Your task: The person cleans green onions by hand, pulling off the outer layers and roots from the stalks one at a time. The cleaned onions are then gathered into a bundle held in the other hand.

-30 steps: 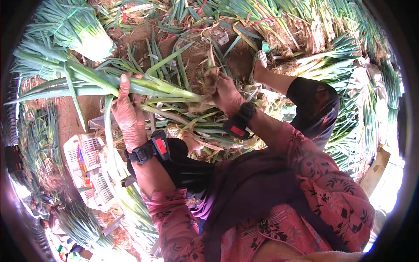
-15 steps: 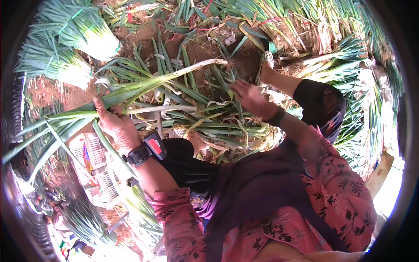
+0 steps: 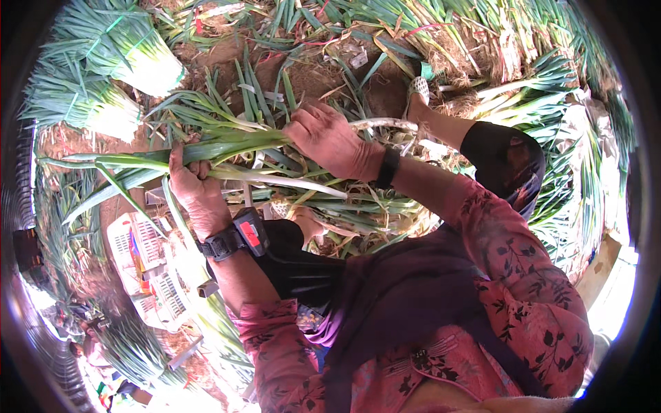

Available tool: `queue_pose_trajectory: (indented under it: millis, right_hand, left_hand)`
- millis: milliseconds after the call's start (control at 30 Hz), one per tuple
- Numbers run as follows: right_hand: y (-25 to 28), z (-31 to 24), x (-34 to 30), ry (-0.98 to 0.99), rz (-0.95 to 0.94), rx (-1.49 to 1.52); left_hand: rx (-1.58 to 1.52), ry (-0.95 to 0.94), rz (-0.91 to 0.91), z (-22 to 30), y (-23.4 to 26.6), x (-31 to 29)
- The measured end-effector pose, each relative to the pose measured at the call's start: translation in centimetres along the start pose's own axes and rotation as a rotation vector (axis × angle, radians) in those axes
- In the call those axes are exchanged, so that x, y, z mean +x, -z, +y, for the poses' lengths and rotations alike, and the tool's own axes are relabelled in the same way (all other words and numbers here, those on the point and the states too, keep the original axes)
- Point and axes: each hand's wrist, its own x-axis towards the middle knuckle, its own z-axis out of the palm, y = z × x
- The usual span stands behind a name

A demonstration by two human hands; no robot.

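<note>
My left hand (image 3: 197, 196) is closed around the leaves of green onions. One green onion (image 3: 242, 144) runs from it to the right, its white root end showing past my right hand (image 3: 330, 141). The right hand's fingers are wrapped round that same stalk, below its leaves. A second green onion (image 3: 292, 182) hangs lower from the left hand, its white shank pointing right and touched by nothing else. Long leaves trail out on the left side of the left hand. Beneath both hands lies a heap of loose leaves and peelings (image 3: 351, 210).
Tied bundles of green onions (image 3: 141, 58) lie at the far left. A white plastic basket (image 3: 129, 256) stands left of my left forearm. More untied green onions (image 3: 506, 103) are spread along the far side and right. My feet rest among peelings, one in a light patterned shoe (image 3: 417, 89).
My right hand has moved left and closed on the upper green onion's stalk. Both green onions have shifted right, and the upper one now lies more level.
</note>
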Motion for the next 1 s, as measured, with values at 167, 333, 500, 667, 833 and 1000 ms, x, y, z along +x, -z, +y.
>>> queue_pose_trajectory:
  millis: [167,333,500,667,833,1000]
  right_hand:
    - [1.0,-0.2,-0.5,0.061,-0.058,0.022]
    - [2.5,-0.5,0.0,0.17,-0.144,0.013]
    - [2.2,-0.6,-4.6,0.299,-0.193,0.234]
    - [-0.1,7.4,-17.9,-0.488,-0.479,0.329]
    - [-2.2,9.9,-24.6,-0.556,-0.913,0.159]
    - [-0.5,13.5,-35.8,-0.627,-0.805,-0.163]
  left_hand:
    - [0.037,0.014,0.177,-0.1,-2.3,-1.1]
    - [-0.003,0.071,0.084,0.1,0.8,0.3]
    - [-0.048,-0.227,0.122,1.3,0.4,-0.4]
    - [-0.061,-0.334,0.093,3.3,2.2,-0.2]
    - [0.169,-0.363,0.097,1.2,-0.6,-1.3]
    - [0.129,-0.392,0.142,2.6,0.9,-0.6]
